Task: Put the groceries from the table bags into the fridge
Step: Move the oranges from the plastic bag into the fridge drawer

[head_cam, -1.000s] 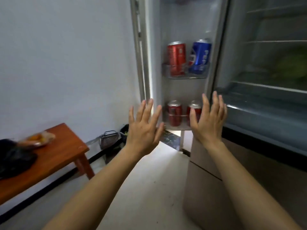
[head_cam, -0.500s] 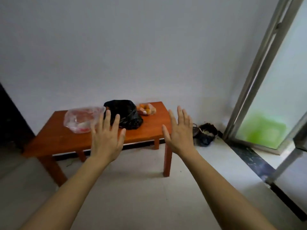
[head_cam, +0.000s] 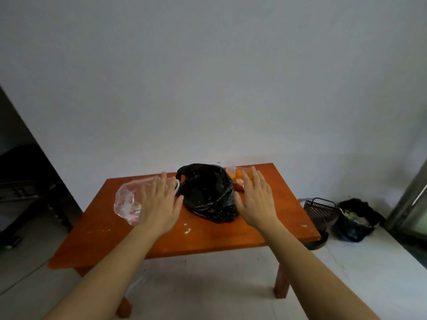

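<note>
My left hand (head_cam: 159, 204) and right hand (head_cam: 256, 199) hover over the wooden table (head_cam: 208, 236), fingers straight and spread, holding nothing. The black bag (head_cam: 208, 192) sits on the table between them. My left hand overlaps the clear bag (head_cam: 127, 202) (something pinkish inside), and my right overlaps the small bag of orange fruit (head_cam: 238, 175) at the table's far edge.

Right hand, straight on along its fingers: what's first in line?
Probably the small clear bag of orange fruit, just beyond the fingertips of the right hand; the black bag lies off to the side. Depth is hard to judge.
</note>
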Tool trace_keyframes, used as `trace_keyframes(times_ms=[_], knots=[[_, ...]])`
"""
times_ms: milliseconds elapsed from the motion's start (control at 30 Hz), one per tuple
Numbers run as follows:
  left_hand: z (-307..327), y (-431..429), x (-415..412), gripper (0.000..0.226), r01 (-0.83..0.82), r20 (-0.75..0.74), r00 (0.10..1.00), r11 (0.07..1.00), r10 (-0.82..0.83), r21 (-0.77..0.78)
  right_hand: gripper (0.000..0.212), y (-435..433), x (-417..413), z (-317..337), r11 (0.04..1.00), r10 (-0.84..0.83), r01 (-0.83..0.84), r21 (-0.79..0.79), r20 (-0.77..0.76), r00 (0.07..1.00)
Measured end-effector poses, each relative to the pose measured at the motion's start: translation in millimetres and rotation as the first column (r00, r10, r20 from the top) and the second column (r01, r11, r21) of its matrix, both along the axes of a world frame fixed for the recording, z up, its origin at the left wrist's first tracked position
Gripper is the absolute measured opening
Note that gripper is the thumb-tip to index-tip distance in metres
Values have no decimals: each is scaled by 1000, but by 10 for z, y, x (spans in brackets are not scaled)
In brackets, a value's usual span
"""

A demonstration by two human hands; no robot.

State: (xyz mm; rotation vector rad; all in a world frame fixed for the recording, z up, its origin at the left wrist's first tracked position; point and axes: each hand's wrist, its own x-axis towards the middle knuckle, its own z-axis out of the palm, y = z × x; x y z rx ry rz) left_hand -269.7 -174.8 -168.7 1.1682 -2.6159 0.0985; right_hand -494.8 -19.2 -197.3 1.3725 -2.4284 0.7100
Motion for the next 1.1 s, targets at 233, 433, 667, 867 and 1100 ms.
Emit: trace_keyframes(times_ms=[233, 433, 667, 867, 1100], knots=[[-16, -846, -899, 66, 93, 92, 991, 996, -93, 9, 66, -725, -1008, -2, 988, -137, 129, 82, 108, 985], [-278, -1680, -1851, 65, 260, 103, 959, 964, -264, 47, 65, -1220, -1577, -154, 961, -240, 216, 172, 131, 962], [-492, -2378, -3113, 61, 533, 144, 817, 827, -558, 179, 54, -1530, -2132, -274, 891, -432, 391, 232, 167, 886], [-826, -2691, -3898, 59, 651, 141, 692, 696, -708, 303, 46, -1767, -2493, -521, 865, -488, 426, 265, 242, 839], [-1439, -2885, -4700, 43, 654, 68, 641, 590, -765, 473, 40, -2274, -3050, -1155, 921, -335, 196, 336, 430, 838]])
